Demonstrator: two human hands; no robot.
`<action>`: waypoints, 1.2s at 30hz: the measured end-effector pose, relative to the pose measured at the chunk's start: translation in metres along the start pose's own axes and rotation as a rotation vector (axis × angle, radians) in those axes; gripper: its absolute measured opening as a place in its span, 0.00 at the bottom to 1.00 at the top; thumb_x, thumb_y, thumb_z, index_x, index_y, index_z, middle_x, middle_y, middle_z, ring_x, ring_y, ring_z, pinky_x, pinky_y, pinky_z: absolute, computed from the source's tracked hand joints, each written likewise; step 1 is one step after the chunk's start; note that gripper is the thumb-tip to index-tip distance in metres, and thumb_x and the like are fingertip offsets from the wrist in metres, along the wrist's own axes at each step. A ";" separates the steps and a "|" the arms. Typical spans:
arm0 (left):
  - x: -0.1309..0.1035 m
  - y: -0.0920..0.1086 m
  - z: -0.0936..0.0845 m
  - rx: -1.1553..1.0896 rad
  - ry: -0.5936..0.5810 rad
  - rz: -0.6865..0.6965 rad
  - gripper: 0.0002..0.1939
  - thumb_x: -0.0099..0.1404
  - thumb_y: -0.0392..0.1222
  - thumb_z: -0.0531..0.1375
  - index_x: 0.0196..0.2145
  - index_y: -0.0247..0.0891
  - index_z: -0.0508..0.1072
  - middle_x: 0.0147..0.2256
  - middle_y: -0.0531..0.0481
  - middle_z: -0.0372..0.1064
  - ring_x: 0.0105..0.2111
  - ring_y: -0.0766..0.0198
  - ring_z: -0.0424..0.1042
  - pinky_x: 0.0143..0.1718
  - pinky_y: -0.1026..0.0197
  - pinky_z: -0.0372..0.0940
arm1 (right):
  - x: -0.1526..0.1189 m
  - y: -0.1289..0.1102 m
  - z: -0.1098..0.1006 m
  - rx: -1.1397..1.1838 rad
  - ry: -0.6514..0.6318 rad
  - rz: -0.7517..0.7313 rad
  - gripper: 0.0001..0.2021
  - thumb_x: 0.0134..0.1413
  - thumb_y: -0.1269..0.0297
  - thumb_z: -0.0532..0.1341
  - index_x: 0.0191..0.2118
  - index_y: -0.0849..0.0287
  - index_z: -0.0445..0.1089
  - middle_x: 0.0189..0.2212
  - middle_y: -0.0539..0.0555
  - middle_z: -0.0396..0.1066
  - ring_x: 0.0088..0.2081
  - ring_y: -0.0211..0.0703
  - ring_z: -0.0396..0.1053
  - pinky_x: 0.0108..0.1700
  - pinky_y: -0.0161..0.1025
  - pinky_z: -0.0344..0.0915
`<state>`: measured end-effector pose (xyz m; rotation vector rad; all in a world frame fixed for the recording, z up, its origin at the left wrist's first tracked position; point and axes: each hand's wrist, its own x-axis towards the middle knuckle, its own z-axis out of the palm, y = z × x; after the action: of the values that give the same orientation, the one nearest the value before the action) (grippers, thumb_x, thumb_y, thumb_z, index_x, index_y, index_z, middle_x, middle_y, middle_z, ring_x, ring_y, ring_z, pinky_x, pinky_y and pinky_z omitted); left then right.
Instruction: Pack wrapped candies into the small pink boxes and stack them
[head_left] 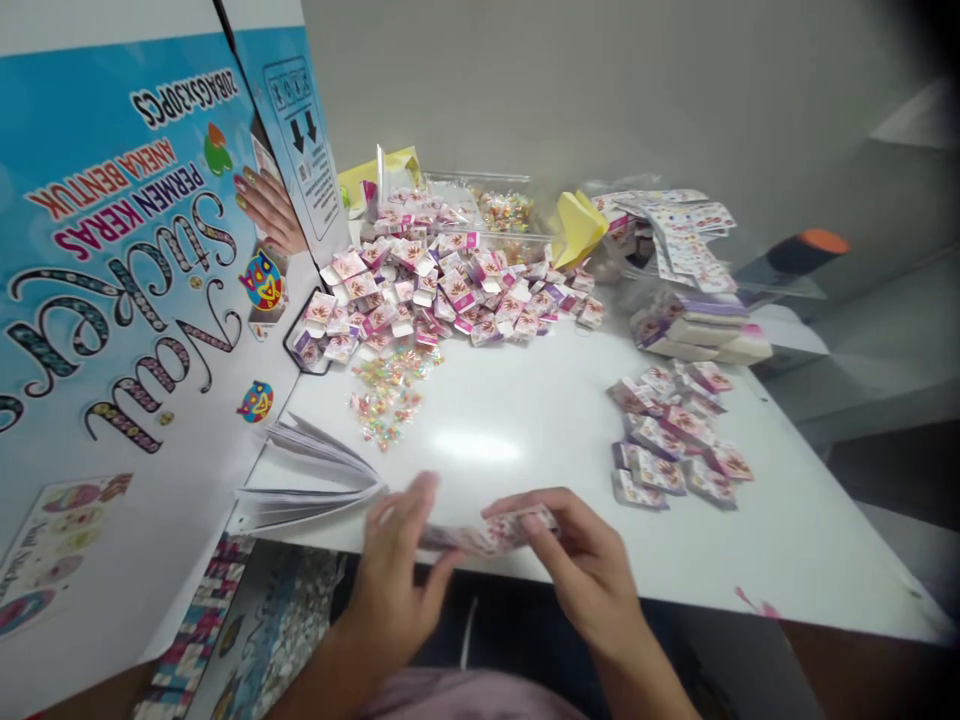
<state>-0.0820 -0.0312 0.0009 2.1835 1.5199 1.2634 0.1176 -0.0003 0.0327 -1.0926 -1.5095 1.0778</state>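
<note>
Just above the table's front edge, my right hand (589, 555) pinches one end of a short row of small printed cartons (517, 528), white with pink-red pictures. Fingers and thumb of my left hand (401, 560) close around the row's left end, which is blurred by motion. Exactly how many cartons are in the row I cannot tell. Left of my hands, a fanned stack of folded white paper sheets (315, 475) lies on the white table (525, 420). Several filled cartons (679, 435) are grouped at the right.
A heap of open cartons (450, 285) covers the table's back. Small clear packets of coloured candy (390, 390) lie before it, and more fill a clear tray (517, 240). A tall printed box (150, 300) borders the left. Sticker sheets (690, 235) and bagged cartons (697, 325) stand back right.
</note>
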 end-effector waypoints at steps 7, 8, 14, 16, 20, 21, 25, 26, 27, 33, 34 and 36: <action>0.028 0.044 0.035 -1.036 -0.233 -0.893 0.22 0.70 0.56 0.53 0.36 0.36 0.75 0.31 0.48 0.76 0.32 0.60 0.74 0.36 0.61 0.67 | -0.019 -0.027 -0.027 -0.507 -0.256 -0.505 0.26 0.57 0.76 0.60 0.62 0.55 0.64 0.53 0.60 0.75 0.56 0.56 0.70 0.56 0.54 0.70; 0.031 0.045 0.037 -1.151 -0.198 -0.942 0.23 0.69 0.58 0.53 0.35 0.36 0.75 0.30 0.48 0.75 0.32 0.60 0.73 0.36 0.61 0.67 | -0.022 -0.027 -0.027 -0.549 -0.356 -0.515 0.27 0.57 0.73 0.62 0.62 0.58 0.63 0.54 0.61 0.73 0.59 0.58 0.68 0.59 0.56 0.68; 0.031 0.044 0.039 -1.102 -0.086 -1.030 0.18 0.61 0.55 0.64 0.30 0.38 0.66 0.23 0.57 0.66 0.25 0.68 0.67 0.31 0.66 0.64 | -0.051 0.002 -0.007 -0.357 -0.090 -0.321 0.28 0.59 0.65 0.63 0.63 0.54 0.58 0.56 0.63 0.70 0.60 0.57 0.65 0.59 0.58 0.65; 0.029 0.049 0.039 -1.035 -0.042 -1.009 0.20 0.62 0.58 0.62 0.29 0.39 0.64 0.23 0.58 0.63 0.22 0.70 0.63 0.26 0.67 0.62 | -0.054 0.012 0.007 -0.230 0.040 -0.082 0.22 0.61 0.65 0.61 0.61 0.55 0.61 0.52 0.63 0.72 0.53 0.54 0.71 0.51 0.51 0.72; 0.030 0.062 0.033 -0.831 -0.133 -0.785 0.21 0.67 0.58 0.56 0.26 0.40 0.60 0.21 0.57 0.54 0.20 0.69 0.57 0.21 0.65 0.58 | -0.045 0.018 0.024 0.178 -0.031 0.265 0.15 0.68 0.55 0.53 0.42 0.58 0.73 0.27 0.54 0.75 0.27 0.42 0.73 0.28 0.36 0.72; 0.031 0.063 0.031 -0.718 -0.138 -0.681 0.20 0.68 0.56 0.55 0.25 0.40 0.61 0.23 0.55 0.55 0.23 0.67 0.59 0.24 0.64 0.60 | -0.042 0.017 0.025 0.268 0.012 0.322 0.15 0.66 0.53 0.54 0.40 0.58 0.73 0.26 0.54 0.75 0.27 0.42 0.73 0.28 0.36 0.72; 0.033 0.059 0.024 -0.441 -0.171 -0.478 0.15 0.69 0.47 0.54 0.27 0.38 0.65 0.36 0.47 0.63 0.38 0.60 0.66 0.40 0.58 0.65 | -0.036 0.008 0.015 0.549 0.036 0.425 0.19 0.56 0.50 0.65 0.48 0.56 0.72 0.38 0.57 0.77 0.39 0.48 0.76 0.41 0.42 0.74; 0.032 0.056 0.024 -0.464 -0.182 -0.520 0.11 0.69 0.46 0.55 0.31 0.39 0.66 0.38 0.47 0.63 0.39 0.60 0.67 0.40 0.59 0.65 | -0.035 0.007 0.012 0.590 -0.019 0.415 0.22 0.55 0.50 0.66 0.52 0.55 0.71 0.39 0.57 0.77 0.40 0.48 0.76 0.44 0.43 0.73; 0.030 0.053 0.025 -0.503 -0.175 -0.577 0.08 0.69 0.46 0.55 0.35 0.40 0.65 0.38 0.48 0.64 0.38 0.61 0.68 0.39 0.60 0.66 | -0.034 0.005 0.010 0.610 -0.077 0.404 0.23 0.57 0.50 0.65 0.55 0.55 0.69 0.38 0.57 0.77 0.38 0.48 0.76 0.44 0.44 0.73; 0.025 0.032 0.023 -0.560 -0.136 -0.686 0.10 0.70 0.43 0.55 0.48 0.41 0.63 0.28 0.55 0.63 0.31 0.65 0.69 0.36 0.63 0.65 | -0.018 0.007 0.015 0.479 -0.177 0.326 0.16 0.66 0.53 0.56 0.42 0.59 0.75 0.19 0.50 0.71 0.20 0.39 0.72 0.27 0.36 0.70; 0.028 0.029 0.020 -0.521 -0.152 -0.654 0.08 0.69 0.43 0.55 0.44 0.40 0.66 0.31 0.53 0.66 0.33 0.64 0.70 0.38 0.63 0.66 | -0.014 0.007 0.019 0.476 -0.166 0.304 0.15 0.66 0.54 0.56 0.40 0.59 0.75 0.21 0.50 0.72 0.22 0.39 0.73 0.28 0.36 0.71; 0.036 0.023 0.012 -0.433 -0.179 -0.591 0.07 0.70 0.44 0.55 0.40 0.39 0.69 0.35 0.50 0.69 0.37 0.62 0.71 0.41 0.61 0.66 | -0.005 0.007 0.027 0.490 -0.163 0.275 0.12 0.65 0.56 0.58 0.39 0.57 0.75 0.27 0.52 0.74 0.27 0.39 0.74 0.32 0.37 0.72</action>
<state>-0.0541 -0.0078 0.0265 1.3931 1.4858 1.0364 0.0931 -0.0063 0.0205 -0.8918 -1.1411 1.6576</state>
